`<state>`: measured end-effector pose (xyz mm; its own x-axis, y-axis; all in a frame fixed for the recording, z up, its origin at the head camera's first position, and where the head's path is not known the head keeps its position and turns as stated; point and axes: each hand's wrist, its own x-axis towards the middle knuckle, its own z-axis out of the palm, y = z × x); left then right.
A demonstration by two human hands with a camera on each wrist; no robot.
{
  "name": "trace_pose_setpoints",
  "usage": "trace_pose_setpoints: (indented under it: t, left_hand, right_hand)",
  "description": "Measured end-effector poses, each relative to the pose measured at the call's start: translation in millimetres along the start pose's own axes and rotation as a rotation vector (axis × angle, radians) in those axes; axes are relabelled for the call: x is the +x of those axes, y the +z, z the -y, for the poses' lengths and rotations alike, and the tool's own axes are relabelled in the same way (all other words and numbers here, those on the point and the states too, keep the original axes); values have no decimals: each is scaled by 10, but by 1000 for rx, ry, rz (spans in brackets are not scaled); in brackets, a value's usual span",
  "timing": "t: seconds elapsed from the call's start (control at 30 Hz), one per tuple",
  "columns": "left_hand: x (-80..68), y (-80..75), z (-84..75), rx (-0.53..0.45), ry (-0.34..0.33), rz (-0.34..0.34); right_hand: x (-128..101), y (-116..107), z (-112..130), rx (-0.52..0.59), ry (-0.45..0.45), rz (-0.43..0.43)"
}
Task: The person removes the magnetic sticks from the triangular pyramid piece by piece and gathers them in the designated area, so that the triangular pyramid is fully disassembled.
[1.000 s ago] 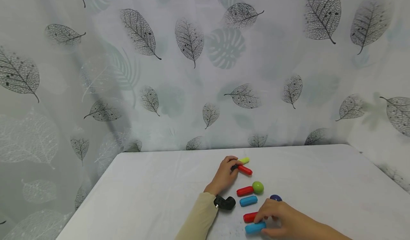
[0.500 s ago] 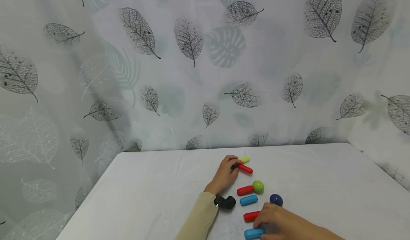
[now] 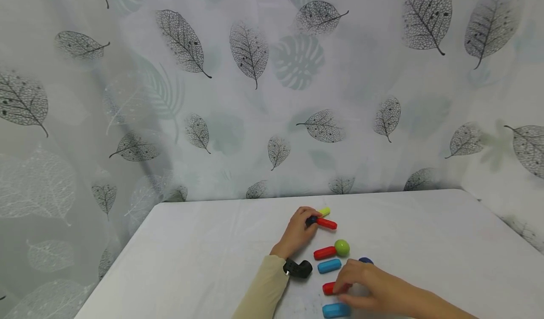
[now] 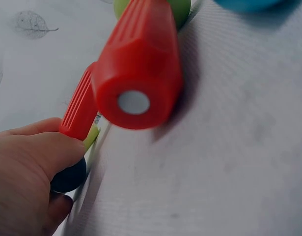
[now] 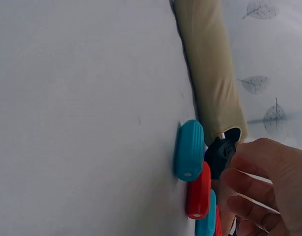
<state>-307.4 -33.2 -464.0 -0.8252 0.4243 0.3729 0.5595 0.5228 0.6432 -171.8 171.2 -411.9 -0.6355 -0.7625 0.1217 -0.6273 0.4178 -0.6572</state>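
My left hand (image 3: 296, 231) grips a dark blue ball (image 4: 69, 177) at the far part of the table. A red magnetic stick (image 3: 327, 223) extends right from that ball, and a yellow-green stick (image 3: 325, 211) lies just behind. My right hand (image 3: 369, 286) hovers around a red stick (image 3: 328, 288) near the front, its fingertips partly covering it in the head view. Thumb and fingers stand apart with nothing seen between them in the right wrist view. Closest to the front lies a blue stick (image 3: 336, 310). Beyond the right hand sits another dark blue ball (image 3: 365, 260), partly hidden.
Between the hands, a red stick (image 3: 325, 253) touches a green ball (image 3: 342, 247), with a blue stick (image 3: 329, 266) in front of them. A white cloth covers the table (image 3: 212, 243). A leaf-patterned curtain (image 3: 238, 120) hangs behind it.
My right hand has left the front blue stick and moved away from the front edge, over the red stick. The blue stick has shifted slightly toward the front. My left hand stays nearly still.
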Motion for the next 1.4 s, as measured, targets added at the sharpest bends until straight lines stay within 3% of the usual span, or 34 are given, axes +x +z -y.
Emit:
trace_pose_setpoints:
  t: [0.13,0.37,0.6,0.77,0.97,1.23,1.4]
  left_hand:
    - [-5,-11,-18,-32,-5,6]
    - [-11,-11,-12,-61,4,2]
    - [2,5,9,-98,26,5]
    - [17,8,11,-147,48,19]
    - [11,5,9,-208,77,50]
    - [28,27,40,-244,125,77]
    - [23,31,44,-221,160,90]
  right_hand:
    - [40,-80,-51,-35,-127,-80]
    - [108,-214,-204,-23,-115,-184]
    - [193,-334,-344,-80,-164,-300]
    - [243,-387,-425,-145,-102,-364]
    - [319,-439,-526,-218,50,-407]
    - [395,-479,-678,-207,100,-414]
    - [431,-482,-711,-206,195,-401]
